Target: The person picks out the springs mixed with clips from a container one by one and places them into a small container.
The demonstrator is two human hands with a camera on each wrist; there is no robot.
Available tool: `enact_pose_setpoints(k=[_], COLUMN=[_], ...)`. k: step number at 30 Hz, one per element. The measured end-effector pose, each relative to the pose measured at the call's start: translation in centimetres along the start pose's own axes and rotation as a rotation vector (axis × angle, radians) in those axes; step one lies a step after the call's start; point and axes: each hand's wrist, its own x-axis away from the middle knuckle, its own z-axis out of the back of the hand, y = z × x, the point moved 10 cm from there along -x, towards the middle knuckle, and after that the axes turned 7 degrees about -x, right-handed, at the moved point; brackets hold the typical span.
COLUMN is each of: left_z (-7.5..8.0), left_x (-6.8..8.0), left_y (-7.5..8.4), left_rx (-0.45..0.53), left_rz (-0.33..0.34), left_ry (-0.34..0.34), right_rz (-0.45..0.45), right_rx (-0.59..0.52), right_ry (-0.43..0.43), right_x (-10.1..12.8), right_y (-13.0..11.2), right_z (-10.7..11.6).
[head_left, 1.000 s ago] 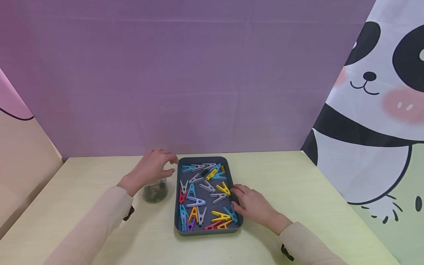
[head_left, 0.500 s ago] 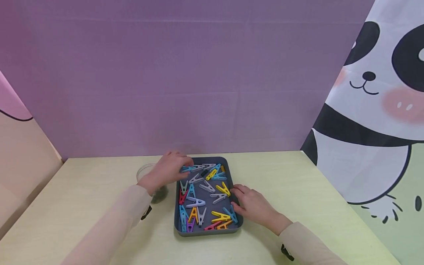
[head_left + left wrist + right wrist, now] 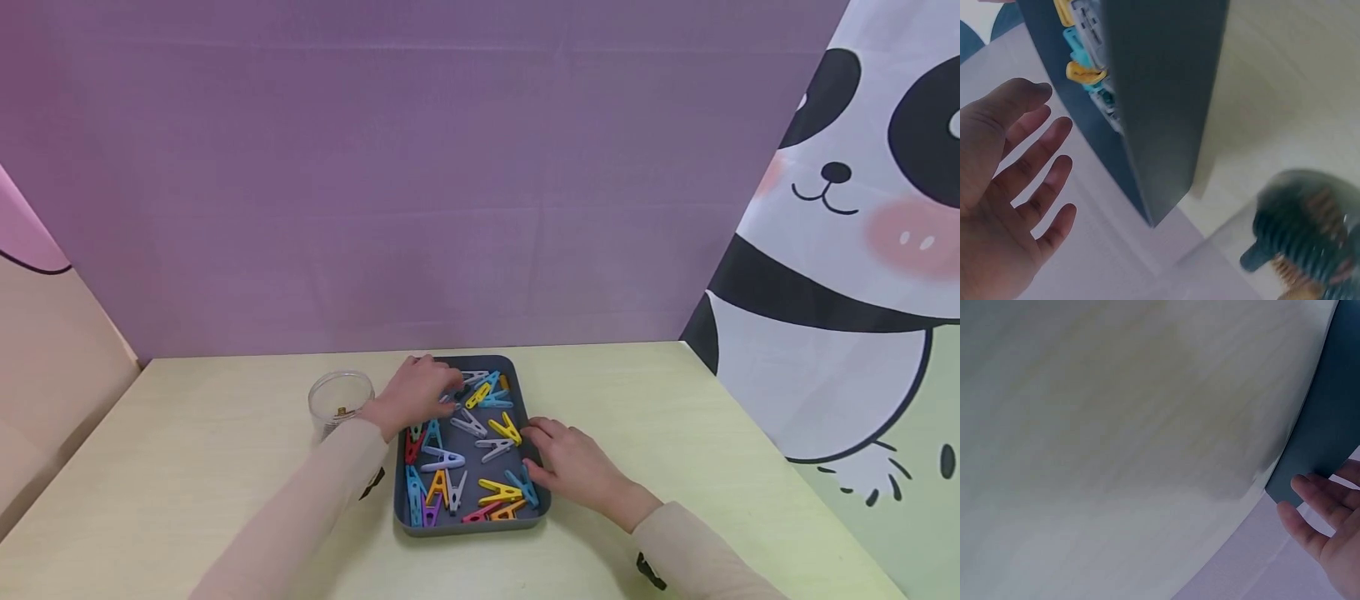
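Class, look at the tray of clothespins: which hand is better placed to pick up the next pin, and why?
Probably the left hand: it is over the pins in the tray, fingers open. The right hand rests on the tray's right rim.

Rt wrist view: pale wood-grain table (image 3: 1116,437) fills most of frame. Dark grey tray (image 3: 1325,431) wall at rt edge, upright on table. Right hand (image 3: 1329,531) at lower rt corner, fingers (image 3: 1313,490) straight, tips touching tray wall near its corner.

Matt grey plastic tray (image 3: 402,500) of coloured plastic pegs (image 3: 500,489), clear glossy jar (image 3: 339,402), pale wood-grain table (image 3: 675,417).
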Motion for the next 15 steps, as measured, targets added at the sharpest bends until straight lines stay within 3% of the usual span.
enact_pose_setpoints(k=[15], left_z=[-1.7], left_x=[-1.9], left_y=[-0.7], left_rx=[0.006], left_rz=[0.088], left_ry=[0.046], right_rz=[-0.019], right_rx=[-0.015], right_ry=[-0.016], right_x=[0.0], right_y=[0.1], right_z=[0.0])
